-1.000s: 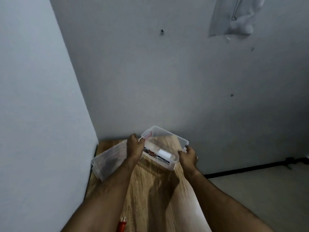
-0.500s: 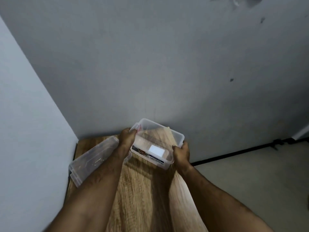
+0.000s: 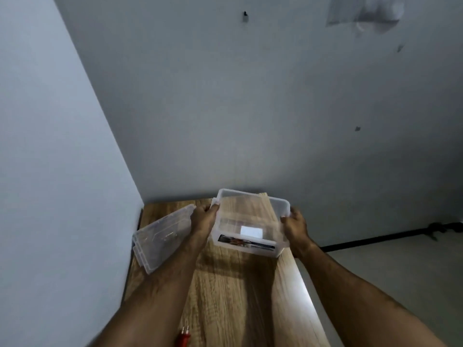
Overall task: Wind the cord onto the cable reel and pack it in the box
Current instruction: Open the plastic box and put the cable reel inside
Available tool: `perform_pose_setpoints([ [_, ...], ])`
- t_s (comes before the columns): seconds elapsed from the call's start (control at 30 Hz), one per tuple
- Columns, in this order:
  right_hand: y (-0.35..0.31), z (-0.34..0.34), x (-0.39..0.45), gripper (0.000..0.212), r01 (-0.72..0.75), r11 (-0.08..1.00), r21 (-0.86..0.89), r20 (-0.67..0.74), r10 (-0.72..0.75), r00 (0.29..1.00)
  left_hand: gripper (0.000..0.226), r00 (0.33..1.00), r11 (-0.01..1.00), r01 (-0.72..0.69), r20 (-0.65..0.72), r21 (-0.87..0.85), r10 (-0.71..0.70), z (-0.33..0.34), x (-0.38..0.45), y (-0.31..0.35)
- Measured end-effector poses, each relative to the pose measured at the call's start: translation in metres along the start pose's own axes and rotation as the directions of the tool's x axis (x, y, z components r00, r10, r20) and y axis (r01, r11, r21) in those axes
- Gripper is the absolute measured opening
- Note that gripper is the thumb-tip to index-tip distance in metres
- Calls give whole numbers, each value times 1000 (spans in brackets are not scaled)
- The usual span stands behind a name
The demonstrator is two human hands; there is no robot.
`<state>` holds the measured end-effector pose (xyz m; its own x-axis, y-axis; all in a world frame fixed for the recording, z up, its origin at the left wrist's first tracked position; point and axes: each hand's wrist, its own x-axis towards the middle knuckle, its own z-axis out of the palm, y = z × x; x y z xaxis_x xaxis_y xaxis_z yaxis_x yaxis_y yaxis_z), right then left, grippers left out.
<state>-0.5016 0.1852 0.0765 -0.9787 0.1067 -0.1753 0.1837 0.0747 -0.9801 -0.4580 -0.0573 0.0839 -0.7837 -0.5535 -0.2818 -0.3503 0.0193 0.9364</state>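
Observation:
A clear plastic box (image 3: pixel 250 221) with a printed label on its near wall is held over the far end of the wooden table (image 3: pixel 233 291). My left hand (image 3: pixel 203 217) grips its left rim and my right hand (image 3: pixel 294 225) grips its right rim. The box looks empty and tips slightly toward me. Its clear lid (image 3: pixel 160 236) lies on the table to the left, against the wall. A red plug (image 3: pixel 184 338) with two pins shows at the bottom edge; the cord and the reel are out of view.
The table stands in a corner, with a wall on the left (image 3: pixel 62 171) and one behind (image 3: pixel 275 108). To the right the table edge drops to a pale floor (image 3: pixel 400 271) with a dark strip along the wall base.
The box has levelled out from a sharper tilt and sits a little nearer the table's far end. Both hands keep their grip. The view has swung up and back down.

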Motion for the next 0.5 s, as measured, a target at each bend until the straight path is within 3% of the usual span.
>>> perform_pose_setpoints([
  [0.5,22,-77,-106,25,-44,978,-204,253,96,963,34,996,996,89,-21,-18,-89,-32,-153,-75],
])
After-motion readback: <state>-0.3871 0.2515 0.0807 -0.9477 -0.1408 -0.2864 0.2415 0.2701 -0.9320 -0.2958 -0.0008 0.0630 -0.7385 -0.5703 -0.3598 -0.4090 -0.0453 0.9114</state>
